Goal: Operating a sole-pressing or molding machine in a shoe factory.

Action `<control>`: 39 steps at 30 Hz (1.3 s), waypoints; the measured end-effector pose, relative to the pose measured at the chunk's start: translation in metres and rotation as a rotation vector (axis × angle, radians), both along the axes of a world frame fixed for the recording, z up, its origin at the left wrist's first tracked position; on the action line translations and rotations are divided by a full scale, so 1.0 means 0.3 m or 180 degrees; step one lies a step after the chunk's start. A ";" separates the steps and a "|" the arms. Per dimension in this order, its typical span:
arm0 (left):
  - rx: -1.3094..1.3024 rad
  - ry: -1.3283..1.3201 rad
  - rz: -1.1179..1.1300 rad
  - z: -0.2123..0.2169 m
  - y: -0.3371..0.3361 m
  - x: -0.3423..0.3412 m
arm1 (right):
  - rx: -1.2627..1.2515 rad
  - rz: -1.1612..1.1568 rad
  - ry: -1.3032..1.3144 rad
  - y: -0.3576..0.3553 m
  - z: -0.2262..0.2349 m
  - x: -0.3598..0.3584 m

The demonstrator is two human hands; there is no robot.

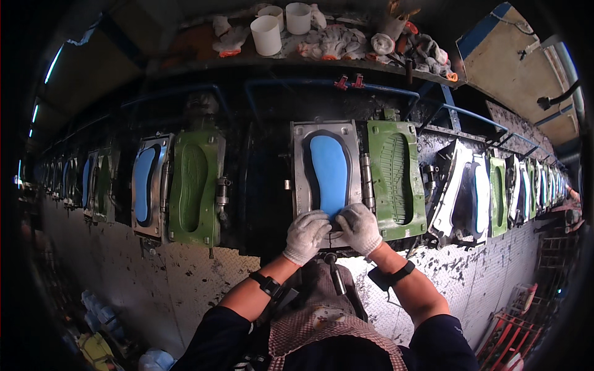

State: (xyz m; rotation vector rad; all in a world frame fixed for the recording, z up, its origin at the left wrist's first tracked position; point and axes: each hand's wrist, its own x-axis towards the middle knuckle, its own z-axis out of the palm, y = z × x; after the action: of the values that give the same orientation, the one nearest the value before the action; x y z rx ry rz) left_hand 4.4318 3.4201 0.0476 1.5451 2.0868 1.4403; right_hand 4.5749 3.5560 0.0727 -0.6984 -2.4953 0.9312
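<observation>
A blue shoe sole (pixel 328 167) with a dark rim lies in the metal mould half (pixel 301 154) in front of me. My left hand (pixel 307 235), in a pale knitted glove, has its fingers curled at the left of the sole's near end. From the right, my gloved right hand (pixel 361 227) pinches the same end, its fingers bent over the edge. The two hands are close together, and they hide the tip of the sole. Hinged to the right of this mould is a green mould half (pixel 396 179) with a ribbed sole-shaped hollow.
Left stands another open mould with a blue sole (pixel 143 185) and a green half (pixel 197 185). More moulds (pixel 470 191) line up rightward. A shelf (pixel 247 62) behind holds white cups (pixel 266 35) and gloves (pixel 334 43). A metal handle (pixel 337 278) juts toward me. Red racks (pixel 510 337) stand lower right.
</observation>
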 end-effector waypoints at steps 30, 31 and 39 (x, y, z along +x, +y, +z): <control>-0.0808 0.2596 -0.3533 -0.037 0.239 -0.244 | -0.3756 -0.2127 -0.0291 -0.356 0.059 0.211; -0.0778 0.2589 -0.3592 -0.024 0.254 -0.228 | -0.4238 -0.1651 -0.0315 -0.396 0.048 0.221; -0.0811 0.1087 -0.2760 0.027 0.286 -0.254 | -0.1191 0.0694 -0.3315 -0.228 0.081 0.140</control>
State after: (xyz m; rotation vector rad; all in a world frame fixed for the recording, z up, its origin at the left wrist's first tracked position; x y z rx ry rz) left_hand 4.3554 3.5060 0.0558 2.2600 1.3157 0.6096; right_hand 4.6168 3.4877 0.0971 -1.3084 -3.3633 1.3861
